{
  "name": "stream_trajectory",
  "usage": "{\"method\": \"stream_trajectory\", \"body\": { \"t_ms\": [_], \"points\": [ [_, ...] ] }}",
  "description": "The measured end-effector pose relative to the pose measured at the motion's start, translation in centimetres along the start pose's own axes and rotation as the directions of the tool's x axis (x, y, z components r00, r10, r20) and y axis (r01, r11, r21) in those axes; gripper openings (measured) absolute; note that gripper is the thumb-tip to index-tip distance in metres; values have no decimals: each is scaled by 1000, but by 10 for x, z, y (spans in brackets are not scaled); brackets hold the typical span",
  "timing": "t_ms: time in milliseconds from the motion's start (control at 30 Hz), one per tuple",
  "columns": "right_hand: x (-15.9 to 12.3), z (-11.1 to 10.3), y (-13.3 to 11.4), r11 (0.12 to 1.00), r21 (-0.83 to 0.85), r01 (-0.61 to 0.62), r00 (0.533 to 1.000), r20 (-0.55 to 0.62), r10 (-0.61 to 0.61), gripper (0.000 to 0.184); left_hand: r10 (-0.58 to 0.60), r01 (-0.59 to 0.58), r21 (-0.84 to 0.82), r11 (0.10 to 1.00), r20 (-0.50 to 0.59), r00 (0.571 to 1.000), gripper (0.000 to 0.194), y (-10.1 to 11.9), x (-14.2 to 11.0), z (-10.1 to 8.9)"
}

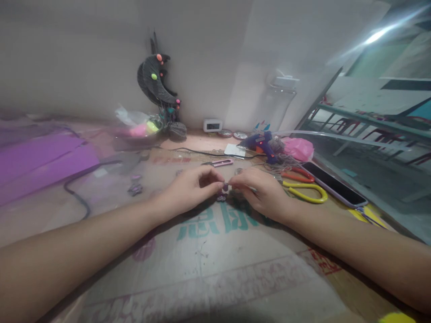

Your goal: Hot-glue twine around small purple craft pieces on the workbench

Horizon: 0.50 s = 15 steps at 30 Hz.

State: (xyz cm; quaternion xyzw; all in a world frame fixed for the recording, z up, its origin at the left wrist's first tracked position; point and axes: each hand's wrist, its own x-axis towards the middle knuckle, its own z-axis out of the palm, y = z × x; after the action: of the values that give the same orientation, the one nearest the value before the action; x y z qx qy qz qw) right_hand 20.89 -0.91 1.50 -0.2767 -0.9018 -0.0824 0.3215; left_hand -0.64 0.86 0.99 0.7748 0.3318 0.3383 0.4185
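Note:
My left hand (198,186) and my right hand (259,190) meet over the middle of the cardboard-covered table, fingertips nearly touching. Between thumb and finger of my left hand is a small dark purple piece (225,186), too small to name surely. The fingers of my right hand are pinched together beside it; whether they hold anything is hidden. Just below the fingertips lies a small purple flower-like piece (221,198). Further left, a few similar purple pieces (135,190) rest on the cardboard. Beyond my hands is a pink craft knife (218,163).
At the right are a blue glue gun (261,142), scissors with yellow handles (308,192), red-handled pliers or scissors (298,175) and a phone (333,183). Purple sheets (43,161) lie left. A small clock (213,125) and a dark crescent ornament (151,80) are by the wall.

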Motion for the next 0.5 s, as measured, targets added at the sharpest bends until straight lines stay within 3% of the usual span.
{"method": "stream_trajectory", "body": {
  "t_ms": [500],
  "points": [
    [1, 1, 1, 996, -77, 47, 999, 22, -45, 21, -62, 63, -29, 998, 41, 997, 20, 4, 1, -1]
  ]
}}
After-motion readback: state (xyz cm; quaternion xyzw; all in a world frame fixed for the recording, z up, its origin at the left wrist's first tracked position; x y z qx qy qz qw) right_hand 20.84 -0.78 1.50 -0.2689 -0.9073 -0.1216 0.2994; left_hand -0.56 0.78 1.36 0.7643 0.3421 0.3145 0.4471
